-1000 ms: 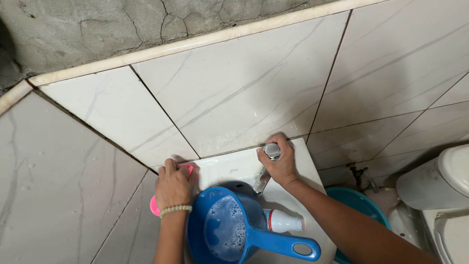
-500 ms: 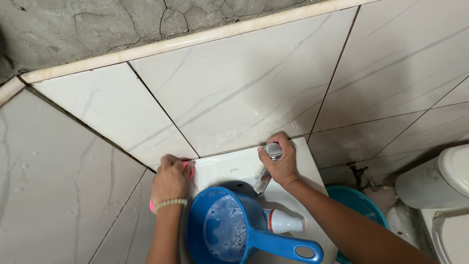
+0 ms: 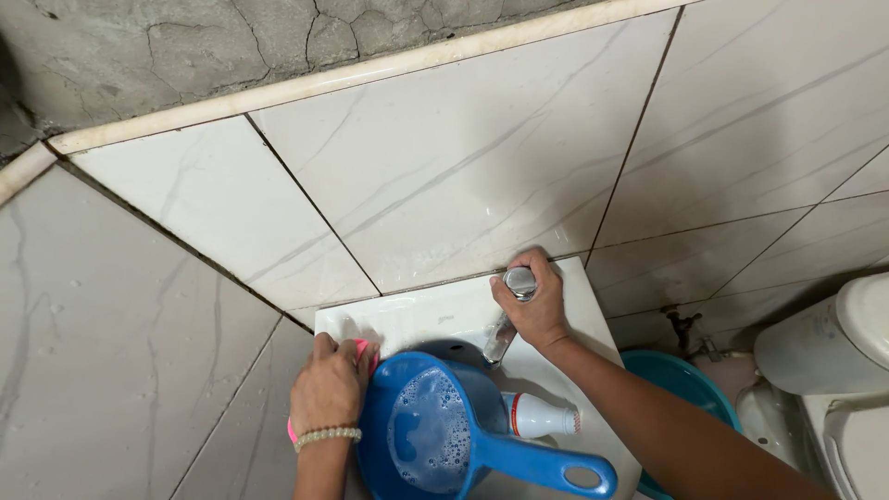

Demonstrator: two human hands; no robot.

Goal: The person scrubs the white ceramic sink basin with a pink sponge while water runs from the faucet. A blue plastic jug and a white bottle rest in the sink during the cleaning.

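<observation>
A: Pink sponge (image 3: pixel 363 350): where does it lie?

B: On the left rim of the white sink (image 3: pixel 417 315), under the left hand (image 3: pixel 329 384). Only a sliver of pink shows past the fingers (image 3: pixel 335 350) near the knuckles, and another bit at the wrist side, by the bead bracelet (image 3: pixel 326 435).

A: How are those fingers set?

B: Curled and pressed together over the sponge, clamping it down against the rim. The sponge sits between the palm and the porcelain, just beside the blue dipper (image 3: pixel 435 431).

A: And the other hand?

B: The right hand (image 3: pixel 532 310) is at the back of the sink, its fingers wrapped around the top of the chrome faucet (image 3: pixel 507 319). The knob shows between thumb and forefinger; the spout slants down towards the basin.

A: What is in the basin?

B: The blue dipper, holding soapy water with foam on top, its handle pointing to the lower right. A white bottle with a red band (image 3: pixel 542 417) lies on its side just beside it, under the right forearm.

A: Anything around?

B: Marbled white wall tiles (image 3: pixel 463 157) behind, rough cement (image 3: pixel 231 37) above them, a teal basin (image 3: pixel 690 380) below the sink on the right, and a white toilet (image 3: pixel 833 352) at the far right.
</observation>
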